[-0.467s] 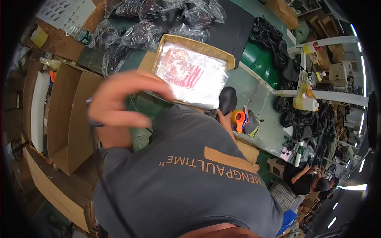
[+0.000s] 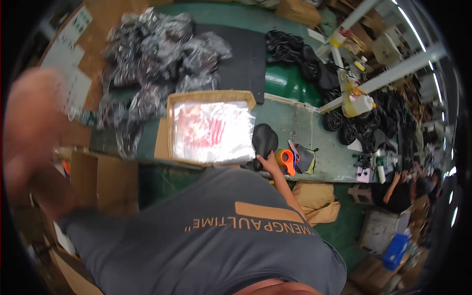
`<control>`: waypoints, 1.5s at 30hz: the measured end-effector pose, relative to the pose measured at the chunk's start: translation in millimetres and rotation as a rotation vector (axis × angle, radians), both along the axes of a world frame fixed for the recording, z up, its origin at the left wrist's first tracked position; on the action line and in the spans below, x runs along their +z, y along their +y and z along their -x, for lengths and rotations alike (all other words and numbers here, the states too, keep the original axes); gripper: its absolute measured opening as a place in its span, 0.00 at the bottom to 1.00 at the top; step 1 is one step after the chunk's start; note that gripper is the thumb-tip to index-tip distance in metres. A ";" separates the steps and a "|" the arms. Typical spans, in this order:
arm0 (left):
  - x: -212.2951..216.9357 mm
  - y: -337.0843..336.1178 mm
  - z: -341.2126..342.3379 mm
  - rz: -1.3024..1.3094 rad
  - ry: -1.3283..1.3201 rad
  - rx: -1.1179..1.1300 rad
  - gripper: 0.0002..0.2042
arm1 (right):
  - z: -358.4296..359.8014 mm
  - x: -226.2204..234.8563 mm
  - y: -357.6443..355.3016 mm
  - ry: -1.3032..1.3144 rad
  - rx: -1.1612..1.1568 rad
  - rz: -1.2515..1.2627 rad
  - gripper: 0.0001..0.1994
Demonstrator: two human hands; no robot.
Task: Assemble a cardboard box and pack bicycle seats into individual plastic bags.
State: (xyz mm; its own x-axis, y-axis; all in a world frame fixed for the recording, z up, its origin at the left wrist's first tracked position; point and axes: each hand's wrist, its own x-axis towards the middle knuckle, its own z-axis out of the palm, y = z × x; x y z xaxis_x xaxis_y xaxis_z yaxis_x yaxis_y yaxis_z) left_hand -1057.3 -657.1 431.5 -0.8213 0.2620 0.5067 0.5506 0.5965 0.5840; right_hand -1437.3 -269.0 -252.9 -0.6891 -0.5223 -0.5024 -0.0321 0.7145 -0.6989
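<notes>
One upright saddle (image 2: 264, 139) under right hand (image 2: 269, 161).

Black moulded bicycle saddle (image 2: 264, 139): lying flat on the green table, at 3 o'clock of the carton, touched by one hand.

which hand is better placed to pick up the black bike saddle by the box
The right hand: it already rests on the black saddle, beside the cardboard box of clear bags. The left hand is raised close to the camera, blurred, far off to the left.
</notes>
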 end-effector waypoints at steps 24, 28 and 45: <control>-484.4 -231.1 68.8 -0.043 -1.854 -0.145 0.17 | -115.9 -70.1 240.6 0.049 0.133 -0.338 0.26; -468.6 -242.1 70.5 -0.011 -1.777 -0.027 0.17 | -37.5 -67.6 184.4 0.081 0.184 -0.235 0.26; -465.9 -245.9 122.7 0.183 -1.551 0.233 0.17 | 129.9 -20.1 61.2 0.069 0.259 0.060 0.24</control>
